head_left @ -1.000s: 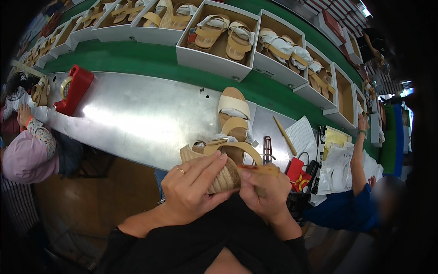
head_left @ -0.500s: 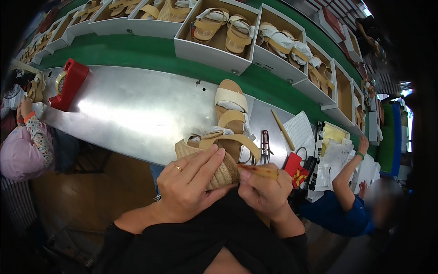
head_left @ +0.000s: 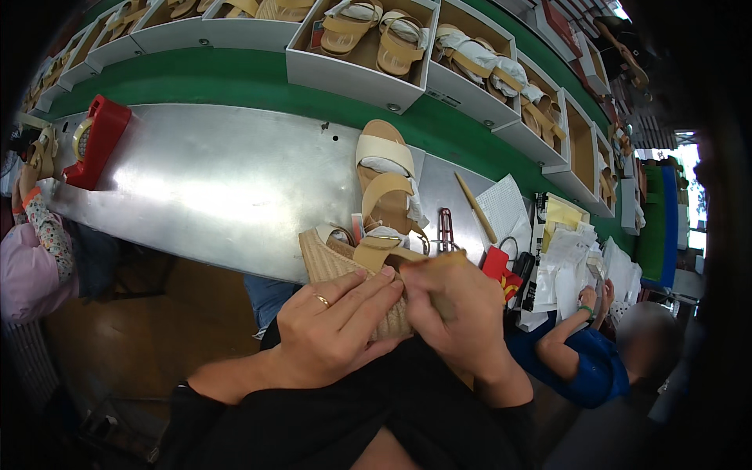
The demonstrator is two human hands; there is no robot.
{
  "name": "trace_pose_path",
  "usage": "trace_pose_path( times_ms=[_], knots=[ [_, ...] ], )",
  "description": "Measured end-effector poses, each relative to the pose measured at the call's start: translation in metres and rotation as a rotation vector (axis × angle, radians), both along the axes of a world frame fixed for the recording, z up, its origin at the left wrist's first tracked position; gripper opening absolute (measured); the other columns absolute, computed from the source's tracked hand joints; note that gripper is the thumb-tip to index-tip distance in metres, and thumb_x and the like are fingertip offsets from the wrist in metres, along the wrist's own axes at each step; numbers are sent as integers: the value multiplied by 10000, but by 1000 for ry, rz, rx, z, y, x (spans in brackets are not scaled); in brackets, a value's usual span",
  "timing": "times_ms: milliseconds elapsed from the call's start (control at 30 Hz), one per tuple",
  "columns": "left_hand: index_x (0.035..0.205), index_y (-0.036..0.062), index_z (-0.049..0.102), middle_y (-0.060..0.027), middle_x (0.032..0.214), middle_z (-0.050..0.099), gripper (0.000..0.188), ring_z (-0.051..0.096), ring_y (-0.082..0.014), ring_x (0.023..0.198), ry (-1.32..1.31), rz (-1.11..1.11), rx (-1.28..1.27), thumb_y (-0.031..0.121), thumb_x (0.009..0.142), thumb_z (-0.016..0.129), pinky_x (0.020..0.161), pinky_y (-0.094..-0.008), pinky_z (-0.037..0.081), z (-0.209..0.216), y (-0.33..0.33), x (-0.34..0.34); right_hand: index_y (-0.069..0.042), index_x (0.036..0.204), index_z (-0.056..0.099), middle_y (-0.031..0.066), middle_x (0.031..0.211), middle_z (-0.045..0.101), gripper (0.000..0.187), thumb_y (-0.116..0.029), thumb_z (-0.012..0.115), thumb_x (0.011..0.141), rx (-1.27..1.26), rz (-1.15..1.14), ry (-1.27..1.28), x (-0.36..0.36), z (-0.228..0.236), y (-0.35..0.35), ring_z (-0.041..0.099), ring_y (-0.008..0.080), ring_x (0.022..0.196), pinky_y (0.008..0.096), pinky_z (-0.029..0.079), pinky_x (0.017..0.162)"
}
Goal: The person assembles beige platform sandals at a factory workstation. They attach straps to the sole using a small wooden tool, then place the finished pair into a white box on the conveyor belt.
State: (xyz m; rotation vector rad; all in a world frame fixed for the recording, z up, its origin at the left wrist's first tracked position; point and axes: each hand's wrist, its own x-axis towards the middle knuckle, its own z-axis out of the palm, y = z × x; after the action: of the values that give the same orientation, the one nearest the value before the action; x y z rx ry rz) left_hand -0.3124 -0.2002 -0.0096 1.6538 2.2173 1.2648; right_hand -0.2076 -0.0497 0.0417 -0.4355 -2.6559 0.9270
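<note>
Wedge sandal in the left grip, stained tan piece by its right end

The wedge sandal (head_left: pixel 323 260) was at the near edge of the counter (head_left: pixel 207 188), its long axis slanting from upper left down to lower right. The left hand (head_left: pixel 329 323) was nearer: its grip was closed about the sandal, fingers laid over the ribbed wedge. The right hand (head_left: pixel 460 317) faced the lower-right end, its grip narrowed on a brown-stained tan piece (head_left: pixel 431 266) — too blurred for its exact kind to be told. That piece lay crosswise, its left end close by the buckled strap (head_left: pixel 370 254); whether the two touched could not be told. Just beyond, a second sandal (head_left: pixel 385 190) lay on the counter — its long axis running away from the person.
</note>
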Motion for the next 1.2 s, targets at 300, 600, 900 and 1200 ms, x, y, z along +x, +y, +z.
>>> trace_pose_path(
  times_ms=[300,600,900,1200],
  knots=[
    [1063,88,706,-65,1112,742,542,718,-223,955,-15,-60,-4,257,581,890,747,-292,538,0,-8,3,-3,912,662,151,851,704,154,57,708,778,-176,-49,-169,8,11,-6,713,266,754,314,549,676],
    [1044,82,721,-67,1132,737,514,714,-222,952,0,-67,-25,254,588,885,745,-291,536,3,-9,4,-20,915,660,139,835,682,142,0,722,789,-235,-78,-125,12,7,-9,702,301,749,354,550,657],
    [1152,102,717,-36,1157,721,584,696,-198,923,49,-60,-1,287,603,792,716,-267,503,-5,-10,8,-20,878,654,144,824,697,133,17,733,779,-292,-151,-153,13,5,-10,707,288,739,350,558,665],
    [1172,95,706,-63,1140,721,617,708,-205,891,26,56,18,319,619,864,666,-278,510,0,-3,-8,-36,946,640,149,863,736,252,72,746,745,-120,-45,174,35,-7,-13,747,267,775,325,598,676]
  ],
)
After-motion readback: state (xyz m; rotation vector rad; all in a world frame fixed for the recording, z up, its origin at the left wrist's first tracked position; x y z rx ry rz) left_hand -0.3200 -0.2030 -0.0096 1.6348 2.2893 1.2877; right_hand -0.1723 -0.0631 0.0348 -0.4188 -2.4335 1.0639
